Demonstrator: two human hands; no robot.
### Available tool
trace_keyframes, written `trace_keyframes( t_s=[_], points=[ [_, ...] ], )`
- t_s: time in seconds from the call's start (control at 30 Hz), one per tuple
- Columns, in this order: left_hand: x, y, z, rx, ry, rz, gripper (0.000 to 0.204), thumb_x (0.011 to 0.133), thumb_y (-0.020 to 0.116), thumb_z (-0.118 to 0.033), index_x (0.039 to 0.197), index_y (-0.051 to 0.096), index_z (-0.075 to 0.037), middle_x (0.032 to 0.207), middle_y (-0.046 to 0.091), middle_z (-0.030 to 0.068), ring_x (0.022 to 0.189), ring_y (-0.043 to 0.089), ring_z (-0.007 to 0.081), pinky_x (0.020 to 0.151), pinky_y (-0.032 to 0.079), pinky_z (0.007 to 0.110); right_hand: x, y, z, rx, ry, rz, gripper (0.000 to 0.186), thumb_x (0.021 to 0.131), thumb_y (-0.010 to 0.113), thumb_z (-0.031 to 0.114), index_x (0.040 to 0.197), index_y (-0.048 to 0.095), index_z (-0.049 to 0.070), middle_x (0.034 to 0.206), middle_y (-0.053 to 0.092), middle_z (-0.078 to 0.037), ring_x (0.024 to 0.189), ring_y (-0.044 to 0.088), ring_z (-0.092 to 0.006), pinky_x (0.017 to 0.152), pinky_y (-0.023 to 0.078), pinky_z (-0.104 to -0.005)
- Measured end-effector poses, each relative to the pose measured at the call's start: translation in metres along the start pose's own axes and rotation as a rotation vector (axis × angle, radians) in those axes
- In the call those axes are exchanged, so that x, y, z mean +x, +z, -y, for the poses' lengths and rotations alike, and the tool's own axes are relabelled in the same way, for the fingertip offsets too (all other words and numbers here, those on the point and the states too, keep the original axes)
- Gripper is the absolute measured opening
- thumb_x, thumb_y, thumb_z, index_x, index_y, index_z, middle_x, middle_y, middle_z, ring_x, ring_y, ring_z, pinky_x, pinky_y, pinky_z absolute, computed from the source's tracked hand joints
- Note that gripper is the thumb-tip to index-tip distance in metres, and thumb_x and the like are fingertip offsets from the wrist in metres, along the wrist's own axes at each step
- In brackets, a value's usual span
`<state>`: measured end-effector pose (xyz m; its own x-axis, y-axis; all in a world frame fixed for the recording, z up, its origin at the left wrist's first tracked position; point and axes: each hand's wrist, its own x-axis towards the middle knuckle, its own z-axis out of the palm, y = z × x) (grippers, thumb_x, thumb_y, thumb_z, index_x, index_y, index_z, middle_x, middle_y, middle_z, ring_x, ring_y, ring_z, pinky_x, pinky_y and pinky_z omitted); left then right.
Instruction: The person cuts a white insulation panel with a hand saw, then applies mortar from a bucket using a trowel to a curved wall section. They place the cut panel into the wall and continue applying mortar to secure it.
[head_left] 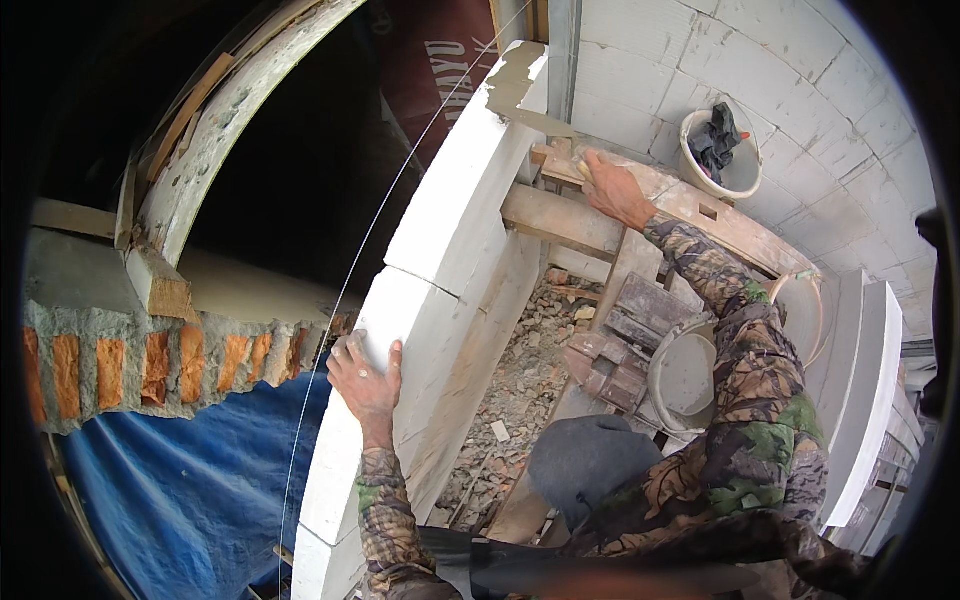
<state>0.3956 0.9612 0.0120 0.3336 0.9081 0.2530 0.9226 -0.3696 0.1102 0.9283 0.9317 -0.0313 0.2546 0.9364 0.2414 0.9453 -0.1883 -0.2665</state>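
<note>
My left hand (368, 385) lies on the top of a low wall of white blocks (425, 235), its fingers spread and nothing in them. Farther off, my right hand (615, 192) is closed round the handle of a trowel (543, 123). The grey blade reaches the wall's far end, beside wet mortar (515, 75) spread on the last block's top. My fingers partly cover the handle. A taut string (385, 190) runs along the wall's left side.
Wooden planks (565, 220) stand right of the wall over rubble (525, 365). A bucket (688, 375) with grey contents is near my right arm; another bucket (722, 150) holds dark cloth. Blue tarp (200, 480) hangs at left below a rough brick edge (160, 365).
</note>
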Motion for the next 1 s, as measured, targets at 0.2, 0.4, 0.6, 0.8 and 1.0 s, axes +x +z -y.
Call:
trace_keyframes(
  t_s=[0.2,0.4,0.6,0.8,1.0],
  points=[
    [0.001,-0.004,-0.004,-0.009,-0.010,-0.001,0.067,0.090,0.067,-0.060,0.130,0.058,-0.008,0.131,0.055,0.0147,0.117,0.050,0.0361,0.097,0.041,0.051,0.086,-0.020,-0.008,-0.110,0.035,-0.076,0.040,0.087,0.064,0.015,0.120,0.048,-0.003,0.105,0.064,-0.029,0.086,0.069,-0.0460,0.068,0.057,-0.0499],
    [0.001,-0.005,-0.004,-0.015,-0.019,0.007,0.066,0.088,0.069,-0.058,0.131,0.057,-0.009,0.130,0.055,0.0142,0.117,0.050,0.0361,0.097,0.042,0.051,0.056,0.020,0.027,-0.076,-0.106,-0.063,0.047,0.086,0.060,0.007,0.130,0.049,-0.004,0.106,0.064,-0.028,0.089,0.069,-0.0462,0.077,0.057,-0.0523],
    [0.001,-0.001,-0.002,-0.009,-0.024,0.006,0.068,0.089,0.067,-0.062,0.131,0.058,-0.008,0.129,0.054,0.0151,0.116,0.050,0.0361,0.096,0.042,0.051,0.046,0.005,0.029,0.195,0.075,-0.041,0.054,0.087,0.065,0.020,0.131,0.050,-0.008,0.112,0.066,-0.033,0.103,0.066,-0.0482,0.091,0.054,-0.0527],
    [0.001,-0.004,-0.003,-0.012,-0.008,0.015,0.071,0.090,0.065,-0.063,0.132,0.057,-0.008,0.128,0.054,0.0152,0.115,0.050,0.0359,0.096,0.041,0.050,0.156,-0.010,0.007,0.111,0.254,-0.116,0.043,0.086,0.060,0.022,0.116,0.054,-0.008,0.106,0.067,-0.036,0.098,0.068,-0.0497,0.089,0.054,-0.0549],
    [0.002,-0.001,-0.002,0.000,0.001,-0.017,0.069,0.090,0.066,-0.062,0.131,0.057,-0.008,0.128,0.054,0.0156,0.115,0.051,0.0358,0.095,0.042,0.051,0.110,0.036,0.016,-0.063,0.177,-0.138,0.040,0.083,0.064,0.009,0.117,0.053,-0.009,0.106,0.066,-0.029,0.092,0.071,-0.0456,0.078,0.060,-0.0502]
  ],
)
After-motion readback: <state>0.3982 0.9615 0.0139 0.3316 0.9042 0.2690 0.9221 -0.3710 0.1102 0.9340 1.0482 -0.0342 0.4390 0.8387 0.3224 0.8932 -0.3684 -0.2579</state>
